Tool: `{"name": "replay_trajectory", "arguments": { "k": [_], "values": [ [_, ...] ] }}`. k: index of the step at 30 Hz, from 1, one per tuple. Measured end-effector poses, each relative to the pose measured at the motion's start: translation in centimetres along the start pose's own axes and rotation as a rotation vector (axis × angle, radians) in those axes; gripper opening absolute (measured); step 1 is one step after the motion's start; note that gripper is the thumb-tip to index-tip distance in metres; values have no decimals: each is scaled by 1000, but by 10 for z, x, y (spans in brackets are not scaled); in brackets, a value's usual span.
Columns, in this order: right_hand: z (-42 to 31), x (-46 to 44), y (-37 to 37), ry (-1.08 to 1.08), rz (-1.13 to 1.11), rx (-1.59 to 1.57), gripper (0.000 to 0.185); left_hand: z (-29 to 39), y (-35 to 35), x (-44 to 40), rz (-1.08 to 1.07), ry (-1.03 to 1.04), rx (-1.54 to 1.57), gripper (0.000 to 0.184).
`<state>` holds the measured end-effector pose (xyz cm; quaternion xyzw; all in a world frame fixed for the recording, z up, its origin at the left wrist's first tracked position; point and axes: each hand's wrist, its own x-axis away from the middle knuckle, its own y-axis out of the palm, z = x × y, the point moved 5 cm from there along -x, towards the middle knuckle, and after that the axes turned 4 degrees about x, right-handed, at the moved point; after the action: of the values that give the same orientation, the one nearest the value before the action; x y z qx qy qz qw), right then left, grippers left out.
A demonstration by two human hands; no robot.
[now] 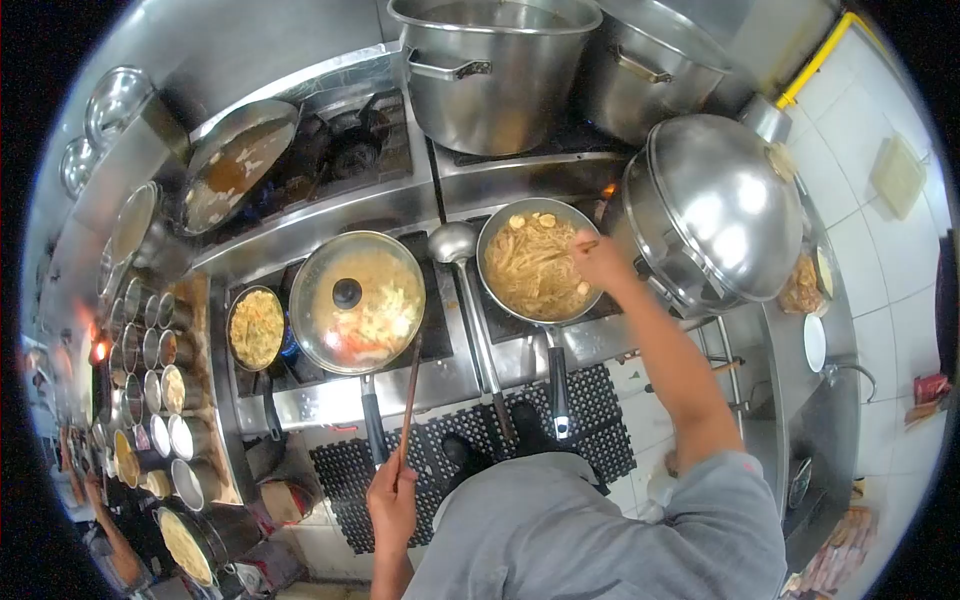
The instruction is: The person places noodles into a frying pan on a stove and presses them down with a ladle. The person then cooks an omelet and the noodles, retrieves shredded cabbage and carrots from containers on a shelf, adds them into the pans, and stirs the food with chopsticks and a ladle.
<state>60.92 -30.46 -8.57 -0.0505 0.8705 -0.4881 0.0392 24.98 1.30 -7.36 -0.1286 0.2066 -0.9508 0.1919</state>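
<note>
My left hand is closed round a long thin wooden stick, whose far end reaches the edge of the lidded pan. Under that pan's glass lid, pale and reddish food shows through. Over the right-hand frying pan, my right hand is closed at the rim. A small brown bit shows at its fingers, too little to name. Noodle-like strips in brown sauce fill this pan, with a few round pale pieces among them. A steel ladle lies between the two pans.
A small pan of yellow food sits at left on a burner. Behind stand tall stockpots and a tilted wok. A domed steel lid is close to my right arm. Metal containers line the left side.
</note>
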Motion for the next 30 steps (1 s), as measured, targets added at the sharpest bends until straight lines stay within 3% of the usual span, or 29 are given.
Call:
{"name": "replay_trajectory", "arguments": {
  "k": [3, 7, 9, 12, 14, 16, 18, 20, 21, 23, 26, 30],
  "values": [
    [27, 16, -15, 9, 39, 80, 18, -2, 3, -1, -36, -18, -29, 31],
    [-15, 62, 10, -74, -105, -178, 19, 3, 7, -9, -72, -46, -61, 30],
    [-23, 68, 8, 14, -197, -253, 19, 3, 9, -10, -69, -15, -31, 30],
    [19, 43, -17, 53, -47, 33, 13, 11, 9, -10, -69, 27, 3, 30],
    [31, 32, 1, -47, 69, -45, 14, 18, 5, -9, -76, 127, -67, 32],
    [-15, 36, 21, -182, -13, 19, 15, 1, 6, -7, -95, 30, 1, 34],
    [-27, 34, 41, -156, -240, -158, 17, 7, 5, -6, -74, 70, 15, 32],
    [-10, 17, 29, -103, -174, -58, 17, 6, 3, -3, -68, 48, 17, 31],
    [14, -2, 27, -186, -81, -8, 16, 5, 3, 0, -71, 45, 23, 31],
    [24, -19, 9, -62, 3, 102, 14, 1, 5, 1, -68, 46, 29, 31],
    [-20, 4, 15, -64, 103, 144, 14, 0, 5, 7, -14, 94, 31, 31],
    [-31, 12, 38, -225, -146, -122, 13, 1, 8, 10, -33, 96, 39, 30]
  ]
}}
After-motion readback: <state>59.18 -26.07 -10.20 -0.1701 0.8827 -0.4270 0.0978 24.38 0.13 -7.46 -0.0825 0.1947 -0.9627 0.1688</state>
